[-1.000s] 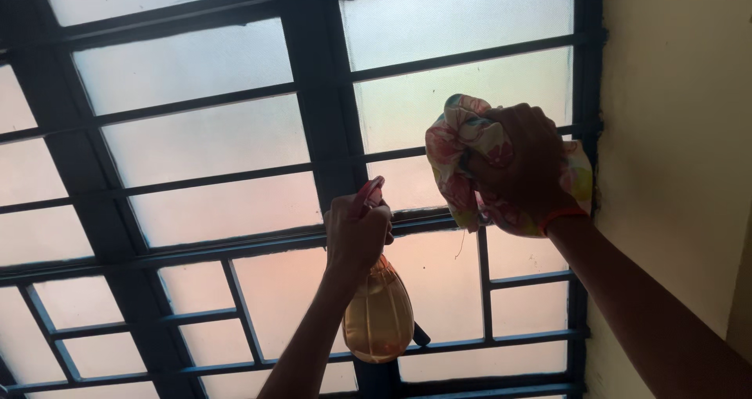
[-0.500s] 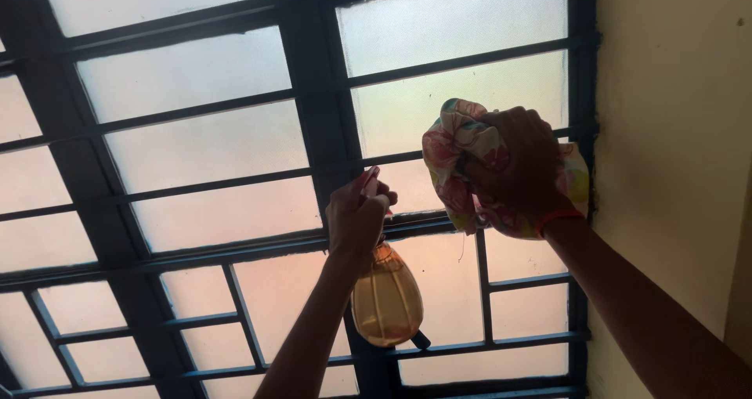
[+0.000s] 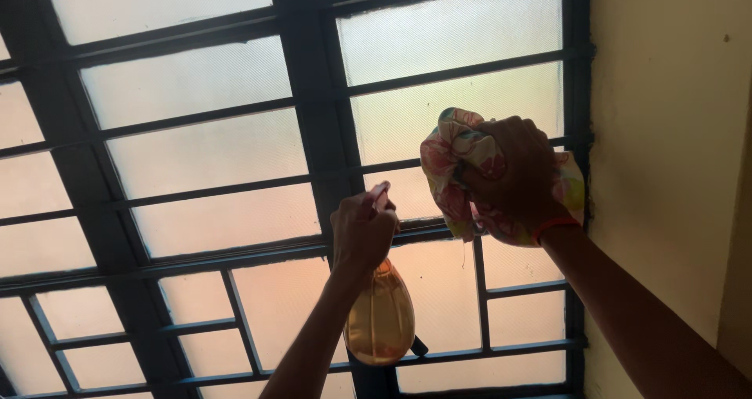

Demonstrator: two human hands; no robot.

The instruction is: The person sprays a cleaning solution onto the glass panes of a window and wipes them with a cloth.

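Window (image 3: 196,148): only support surface in view, seen from below. Dark metal frame, thick central upright (image 3: 313,133), thinner horizontal bars (image 3: 211,184) crossing frosted glass panes; lower panes smaller, set in grid. Panes above central rail pale white, panes below it tinted peach. Cream wall (image 3: 666,133) adjoins window at right edge. Floral cloth (image 3: 458,160), right of central upright, pressed flat against glass just above central rail. Nothing else rests on window; no table, shelf or floor visible.

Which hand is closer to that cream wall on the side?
The right hand, bunching a floral cloth against the window, is close beside the wall. The left hand, holding the spray bottle, is farther off.
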